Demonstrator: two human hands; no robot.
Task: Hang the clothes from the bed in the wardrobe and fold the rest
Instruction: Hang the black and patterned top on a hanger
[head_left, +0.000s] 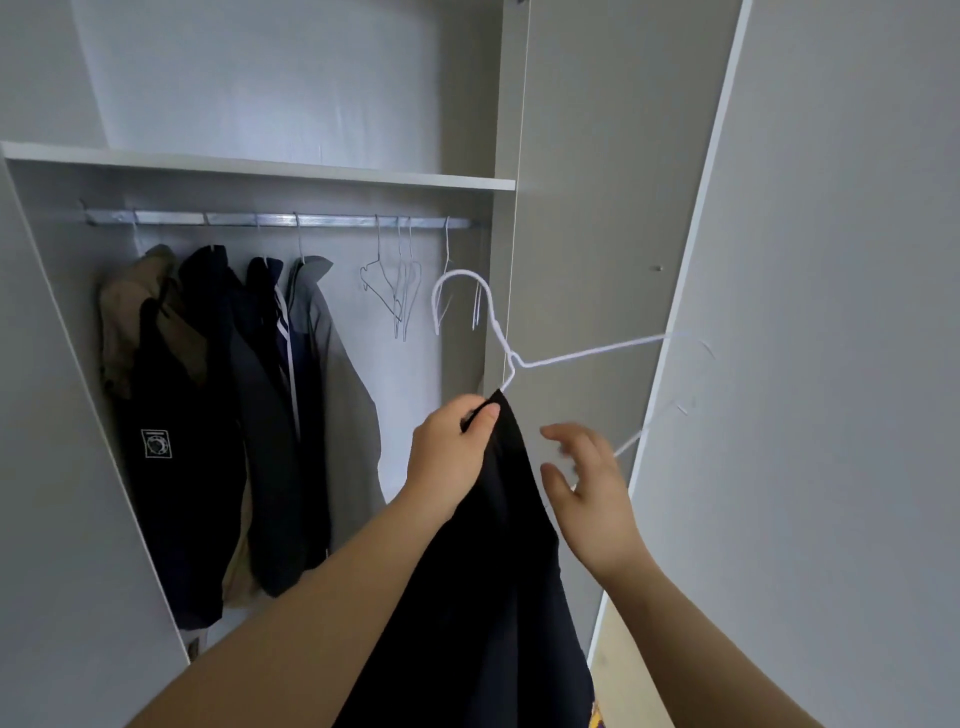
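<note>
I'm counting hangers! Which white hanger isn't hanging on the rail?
The white hanger nearest the camera, carrying the black garment that the left hand pinches. The other bare hangers hook over the rail.

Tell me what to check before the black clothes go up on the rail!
1. Left hand has a firm pinch on the top of the black garment: ok.
2. Garment sits on both arms of the white hanger: not ok. One arm goes into the cloth and the other sticks out bare.
3. Right hand has hold of the hanger: cannot tell. It is blurred, with its fingers spread near the lower wire.
4. Room on the rail: ok. There is a gap between the hung clothes and the empty hangers.
5. Wardrobe door is out of the way: ok, it is open.
</note>
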